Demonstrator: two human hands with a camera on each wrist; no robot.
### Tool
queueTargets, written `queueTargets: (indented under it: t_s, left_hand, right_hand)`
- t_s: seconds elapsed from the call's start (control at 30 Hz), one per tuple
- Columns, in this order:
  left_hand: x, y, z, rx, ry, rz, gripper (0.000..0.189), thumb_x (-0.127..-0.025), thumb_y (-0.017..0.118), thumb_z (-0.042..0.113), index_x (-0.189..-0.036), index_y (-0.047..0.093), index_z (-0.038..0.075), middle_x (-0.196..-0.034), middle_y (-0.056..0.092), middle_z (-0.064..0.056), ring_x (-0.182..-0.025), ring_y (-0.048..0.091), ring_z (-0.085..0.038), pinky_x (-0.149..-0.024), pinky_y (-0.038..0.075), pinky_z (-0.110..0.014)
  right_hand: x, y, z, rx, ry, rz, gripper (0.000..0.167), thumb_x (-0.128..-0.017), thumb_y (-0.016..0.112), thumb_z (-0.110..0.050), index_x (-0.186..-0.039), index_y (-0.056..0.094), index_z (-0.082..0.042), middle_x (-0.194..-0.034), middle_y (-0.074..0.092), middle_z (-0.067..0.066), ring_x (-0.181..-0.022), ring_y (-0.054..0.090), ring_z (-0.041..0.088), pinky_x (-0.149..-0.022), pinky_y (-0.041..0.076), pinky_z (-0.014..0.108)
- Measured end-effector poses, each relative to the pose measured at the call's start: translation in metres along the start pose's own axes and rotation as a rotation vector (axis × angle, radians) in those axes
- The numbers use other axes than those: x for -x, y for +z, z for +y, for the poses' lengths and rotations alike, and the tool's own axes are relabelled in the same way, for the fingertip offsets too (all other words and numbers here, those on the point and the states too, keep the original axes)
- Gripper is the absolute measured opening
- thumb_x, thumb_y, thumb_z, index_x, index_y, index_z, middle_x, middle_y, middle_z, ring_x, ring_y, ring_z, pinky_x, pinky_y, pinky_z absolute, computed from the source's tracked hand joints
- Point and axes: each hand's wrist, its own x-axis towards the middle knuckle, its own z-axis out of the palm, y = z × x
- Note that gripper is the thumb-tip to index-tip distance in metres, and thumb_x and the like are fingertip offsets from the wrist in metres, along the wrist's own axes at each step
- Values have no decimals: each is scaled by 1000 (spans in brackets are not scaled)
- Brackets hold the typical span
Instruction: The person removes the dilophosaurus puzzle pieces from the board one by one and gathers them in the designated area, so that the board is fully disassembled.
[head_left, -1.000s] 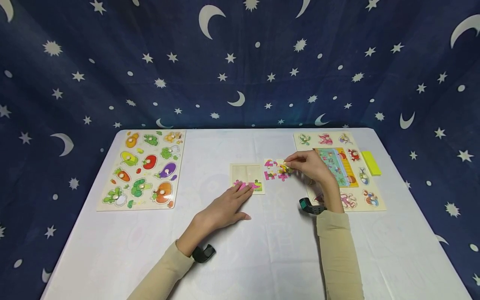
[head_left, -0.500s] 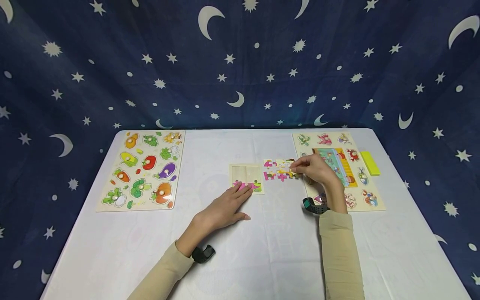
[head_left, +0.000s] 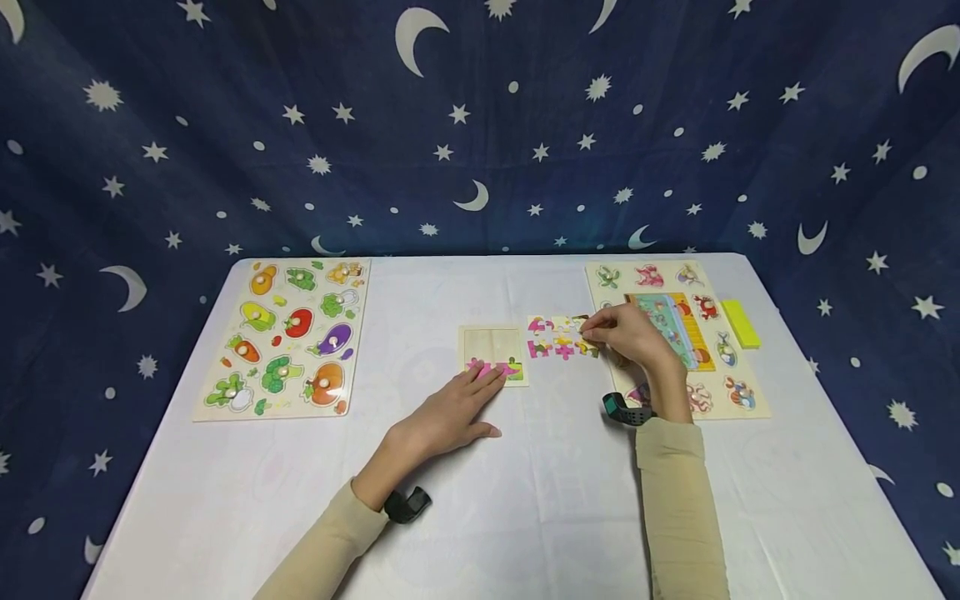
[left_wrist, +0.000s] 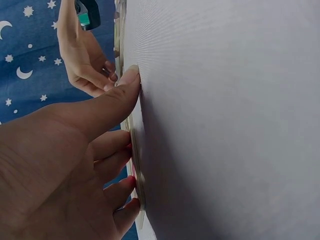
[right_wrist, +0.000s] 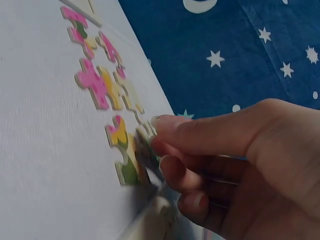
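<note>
My left hand (head_left: 450, 412) lies with fingers extended over the lower part of a small square wooden puzzle tray (head_left: 491, 331). Pink and green pieces (head_left: 515, 371) sit along the tray's bottom, partly under those fingertips. To the right, loose jigsaw pieces (head_left: 564, 348) in pink, yellow and green lie in two rows on the cloth. My right hand (head_left: 630, 337) is at the right end of the upper row, pinching a jigsaw piece (right_wrist: 145, 136) between thumb and index finger. Just below it lies a yellow and green piece (right_wrist: 127, 160).
A vegetable peg board (head_left: 307, 350) lies at the left of the white table (head_left: 480, 500). On the right is a sea-animal board (head_left: 716, 387), partly under my right forearm, with a yellow block (head_left: 741, 324) beside it. A dark starry curtain (head_left: 480, 150) hangs behind.
My right hand has shifted slightly right along the loose pieces, and the right-hand pieces now lie more neatly in two rows. My left hand has stayed on the tray.
</note>
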Motion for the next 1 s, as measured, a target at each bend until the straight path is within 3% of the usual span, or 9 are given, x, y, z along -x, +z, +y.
queueTargets:
  t_s: [0.23, 0.73, 1.0]
  left_hand:
    - [-2, -1, 0, 9, -1, -15, 83, -97, 70, 40, -163, 30, 9, -170, 28, -8, -158, 21, -35, -125, 29, -51]
    - [-1, -5, -2, 28, -12, -32, 82, -97, 71, 39, -162, 31, 9, -170, 28, -6, -159, 18, -32, -126, 26, -50]
    - [1, -5, -3, 35, 4, -21, 83, -97, 70, 38, -163, 29, 9, -170, 27, -7, -158, 19, -34, -125, 28, -52]
  right_hand:
    - [-2, 10, -13, 22, -82, 8, 15, -98, 72, -16, -106, 79, -6, -98, 74, 12, -76, 58, 23, -65, 48, 29]
    - [-10, 39, -38, -52, -185, -72, 13, -96, 73, -12, -103, 79, -3, -81, 72, 12, -66, 60, 23, -57, 51, 29]
    - [-12, 52, -43, -41, -249, -138, 13, -96, 69, -5, -103, 79, -3, -85, 74, 10, -68, 62, 20, -57, 49, 25]
